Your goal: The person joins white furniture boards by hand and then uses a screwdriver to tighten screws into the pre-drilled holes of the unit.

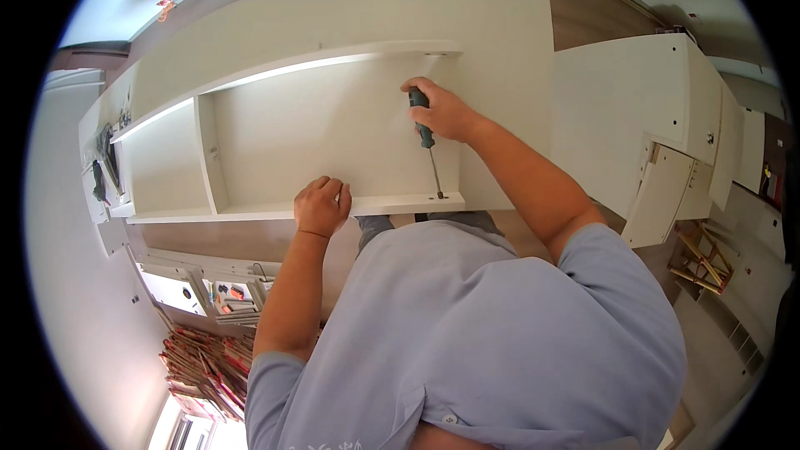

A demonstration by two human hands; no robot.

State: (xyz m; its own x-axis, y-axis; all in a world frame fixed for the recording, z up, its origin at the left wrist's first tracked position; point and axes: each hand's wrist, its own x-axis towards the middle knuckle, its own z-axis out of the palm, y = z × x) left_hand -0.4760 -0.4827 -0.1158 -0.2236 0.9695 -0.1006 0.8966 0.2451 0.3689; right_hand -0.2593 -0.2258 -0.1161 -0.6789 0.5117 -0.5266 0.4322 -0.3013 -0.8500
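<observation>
A long white cabinet frame (336, 206) lies across in front of me, with its near side panel toward my body. My right hand (443, 112) is closed round the dark green handle of a screwdriver (422, 121). The screwdriver's thin shaft slants down to a small dark fitting (442, 196) in the near panel, close to its right end, and the tip appears to touch it. My left hand (323, 204) rests over the near panel's edge with its fingers curled round it. A crosswise divider (210, 152) stands inside the frame on the left.
A large white panel (500, 25) lies beneath and beyond the frame. White cabinet pieces (621, 117) stand at the right, near a small wooden stool (702, 258). Tools (104, 167) lie at the far left end. Stacked flattened cardboard (204, 367) sits on the lower left.
</observation>
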